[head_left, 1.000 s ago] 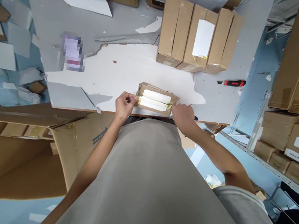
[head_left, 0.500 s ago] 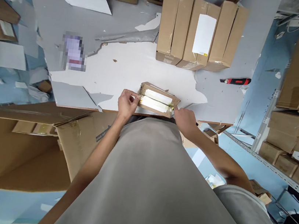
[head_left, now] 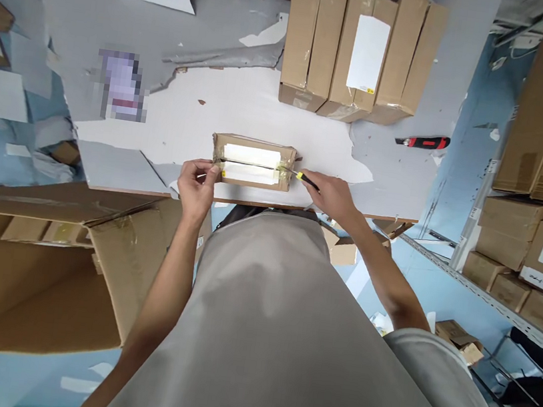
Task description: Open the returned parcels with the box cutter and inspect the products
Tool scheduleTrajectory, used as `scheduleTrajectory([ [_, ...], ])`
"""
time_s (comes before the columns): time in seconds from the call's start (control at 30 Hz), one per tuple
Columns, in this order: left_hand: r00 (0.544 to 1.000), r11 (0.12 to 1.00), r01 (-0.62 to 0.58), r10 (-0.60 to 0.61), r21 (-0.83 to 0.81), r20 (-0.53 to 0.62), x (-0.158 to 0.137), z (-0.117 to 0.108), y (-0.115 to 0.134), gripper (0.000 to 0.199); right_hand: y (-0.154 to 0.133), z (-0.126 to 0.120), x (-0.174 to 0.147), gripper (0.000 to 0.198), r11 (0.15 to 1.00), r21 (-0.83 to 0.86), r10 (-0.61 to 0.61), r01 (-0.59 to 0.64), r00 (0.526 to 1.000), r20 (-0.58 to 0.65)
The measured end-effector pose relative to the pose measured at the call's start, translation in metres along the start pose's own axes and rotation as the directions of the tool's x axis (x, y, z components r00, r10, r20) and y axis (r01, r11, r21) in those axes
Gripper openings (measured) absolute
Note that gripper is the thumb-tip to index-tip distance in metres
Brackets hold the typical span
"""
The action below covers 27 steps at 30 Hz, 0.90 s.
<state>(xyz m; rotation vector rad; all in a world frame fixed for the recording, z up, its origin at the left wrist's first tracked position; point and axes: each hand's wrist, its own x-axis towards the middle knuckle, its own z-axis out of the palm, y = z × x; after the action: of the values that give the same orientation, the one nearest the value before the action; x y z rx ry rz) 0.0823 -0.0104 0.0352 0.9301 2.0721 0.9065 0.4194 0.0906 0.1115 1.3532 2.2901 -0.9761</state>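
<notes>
Pinching a box (head_left: 251, 172) at left with left hand (head_left: 195, 186), gripping a tool (head_left: 309, 181) at its right end in curled right hand (head_left: 334, 195)

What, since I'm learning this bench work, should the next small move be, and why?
Probably ease the tip of the yellow-and-black tool along the tape at the right end of the small carton: the right hand holds that tip at or very near the tape, while the left hand grips the opposite end, which should steady it.
</notes>
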Motion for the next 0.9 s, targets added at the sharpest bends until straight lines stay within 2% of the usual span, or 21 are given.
scheduleTrajectory([
  [0.1,1.0,1.0,0.003,-0.003,0.03,-0.007,0.003,0.0,-0.007,0.027,0.008,0.008,-0.003,0.049,0.997,0.076,0.016,-0.01,0.997,-0.075],
  [0.23,0.999,0.997,-0.029,0.03,0.066,-0.013,0.006,0.002,-0.012,0.021,0.003,0.011,-0.002,0.047,1.0,-0.001,0.023,-0.023,1.0,0.004],
  [0.37,0.996,0.994,-0.084,0.084,0.067,-0.005,0.008,0.001,-0.018,0.02,-0.009,-0.003,0.001,0.046,0.987,-0.154,0.05,-0.036,0.994,0.092],
  [0.53,0.995,0.994,-0.102,0.102,0.038,0.003,0.009,0.001,-0.016,0.021,-0.04,-0.024,0.015,0.045,0.965,-0.258,0.085,-0.045,0.986,0.146],
  [0.7,0.995,0.995,-0.1,0.1,-0.025,0.0,0.011,0.006,-0.008,0.029,-0.075,-0.028,0.04,0.043,0.958,-0.284,0.087,-0.048,0.988,0.125],
  [0.77,0.996,0.995,-0.09,0.09,-0.045,-0.002,0.012,0.009,-0.006,0.031,-0.069,-0.032,0.048,0.04,0.956,-0.293,0.068,-0.028,0.99,0.127],
  [0.9,0.999,0.998,-0.043,0.042,-0.037,-0.025,0.014,0.012,-0.007,0.037,-0.028,-0.048,0.051,0.037,0.963,-0.264,-0.014,0.061,0.984,0.175],
])
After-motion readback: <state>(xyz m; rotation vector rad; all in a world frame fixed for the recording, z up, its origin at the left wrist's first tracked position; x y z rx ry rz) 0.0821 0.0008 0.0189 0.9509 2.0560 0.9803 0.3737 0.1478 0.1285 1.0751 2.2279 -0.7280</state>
